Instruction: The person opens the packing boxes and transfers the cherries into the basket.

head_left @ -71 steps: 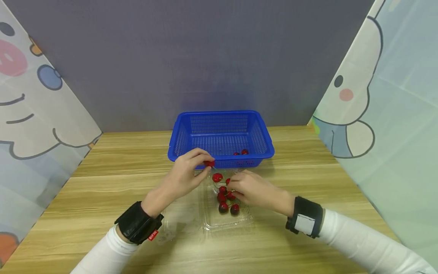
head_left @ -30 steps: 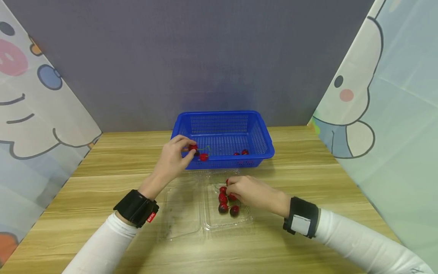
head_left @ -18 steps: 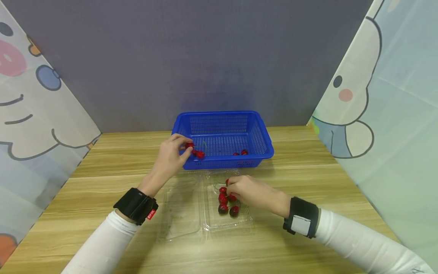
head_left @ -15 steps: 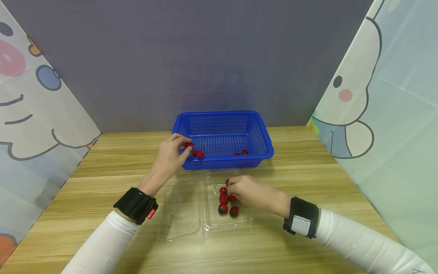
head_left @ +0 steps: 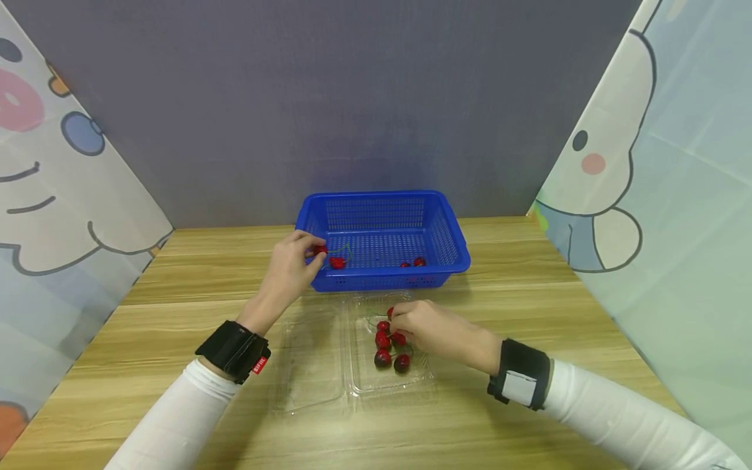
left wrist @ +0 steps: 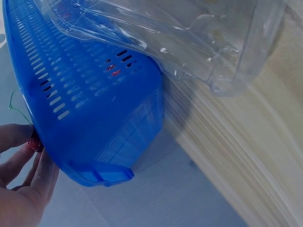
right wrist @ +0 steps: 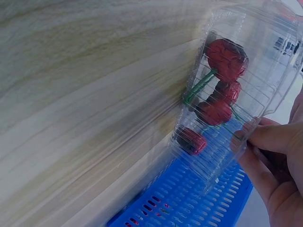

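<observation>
The cherry (head_left: 320, 250) pinched by the left hand (head_left: 290, 264) is best lowered inside the basket (head_left: 376, 281); whether the right hand (head_left: 431, 328) grips anything cannot be told.

On a pale wood-grained tabletop (head_left: 558, 313), a blue slotted basket (head_left: 376, 282) is carried near the rear edge; just in front, a clear plastic container (head_left: 376, 380) is laid open in 2 halves.

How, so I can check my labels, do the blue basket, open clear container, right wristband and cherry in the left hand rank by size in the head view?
Largest: blue basket and open clear container, too alike to rank.
Next: right wristband.
Smallest: cherry in the left hand.
</observation>
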Action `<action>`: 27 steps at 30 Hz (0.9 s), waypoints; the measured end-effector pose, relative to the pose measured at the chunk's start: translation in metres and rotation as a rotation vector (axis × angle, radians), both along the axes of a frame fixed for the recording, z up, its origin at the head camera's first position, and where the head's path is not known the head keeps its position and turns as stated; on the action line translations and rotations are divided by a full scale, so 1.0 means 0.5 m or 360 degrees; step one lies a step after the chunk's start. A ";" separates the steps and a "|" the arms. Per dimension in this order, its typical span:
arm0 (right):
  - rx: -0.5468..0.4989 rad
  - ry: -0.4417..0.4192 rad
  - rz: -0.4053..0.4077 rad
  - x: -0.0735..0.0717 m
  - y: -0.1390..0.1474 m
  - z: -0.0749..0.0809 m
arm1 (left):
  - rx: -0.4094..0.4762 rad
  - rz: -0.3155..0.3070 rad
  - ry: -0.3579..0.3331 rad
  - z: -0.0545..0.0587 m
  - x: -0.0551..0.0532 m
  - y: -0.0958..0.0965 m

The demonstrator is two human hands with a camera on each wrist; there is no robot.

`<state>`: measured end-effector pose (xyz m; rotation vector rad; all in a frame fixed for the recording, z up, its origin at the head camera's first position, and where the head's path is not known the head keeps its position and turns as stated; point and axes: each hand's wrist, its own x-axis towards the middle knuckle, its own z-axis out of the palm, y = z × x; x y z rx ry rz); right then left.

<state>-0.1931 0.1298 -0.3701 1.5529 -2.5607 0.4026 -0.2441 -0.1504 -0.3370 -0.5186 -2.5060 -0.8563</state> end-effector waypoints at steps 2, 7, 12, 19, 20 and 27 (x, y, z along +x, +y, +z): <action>-0.0011 -0.0014 -0.0012 0.000 0.002 0.001 | -0.0006 0.0000 0.0008 -0.002 -0.002 -0.001; -0.0044 -0.0026 -0.0034 0.001 0.005 0.006 | -0.0007 0.0000 0.0038 -0.006 -0.008 -0.005; -0.0074 -0.0007 -0.0017 -0.001 0.007 0.009 | -0.0027 0.0021 0.0039 -0.007 -0.009 -0.007; -0.0153 0.0021 0.0024 -0.003 0.011 0.014 | -0.0066 0.0030 0.0046 -0.008 -0.007 -0.007; -0.0160 0.0027 0.0029 -0.003 0.012 0.015 | -0.0068 0.0029 0.0045 -0.007 -0.007 -0.007; -0.0190 0.0076 0.0022 -0.007 0.015 0.019 | -0.0043 -0.0019 0.0079 -0.007 -0.004 -0.001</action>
